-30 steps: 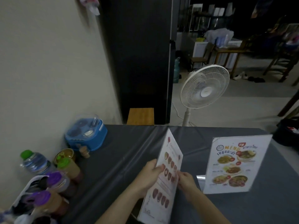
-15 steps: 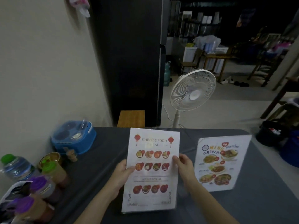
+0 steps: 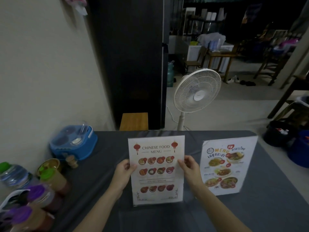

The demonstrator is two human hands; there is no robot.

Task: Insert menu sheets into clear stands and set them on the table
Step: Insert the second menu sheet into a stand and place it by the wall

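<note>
Turned from edge-on a second ago, the Chinese food menu stand (image 3: 157, 169) now faces the person squarely and stands upright near the middle of the desk (image 3: 260, 213), its clear foot close to or on the grey cloth; contact cannot be told. Its sheet sits inside the clear stand. The left hand (image 3: 124, 173) is clamped on the stand's left edge about halfway up, thumb on the front face. The right hand (image 3: 190, 168) is clamped on the right edge at the same height, thumb likewise on the front. Both forearms reach in from the desk's near edge.

Just beside it, toward the desk's right edge, a second menu stand (image 3: 227, 166) with Thai lettering and food pictures stands free of either hand, leaning back a little.

Near the far left corner sits a blue caddy (image 3: 73, 143) with round wells under a clear lid; what the wells hold is too blurred to tell. In front of it is a small cork-topped jar (image 3: 71, 161). Along the left edge stand a water bottle (image 3: 14, 174) with a green cap, a green-capped sauce bottle (image 3: 53, 180), an open tin (image 3: 49, 164) with yellowish contents, and purple-capped bottles (image 3: 40, 196) holding reddish sauce.
</note>
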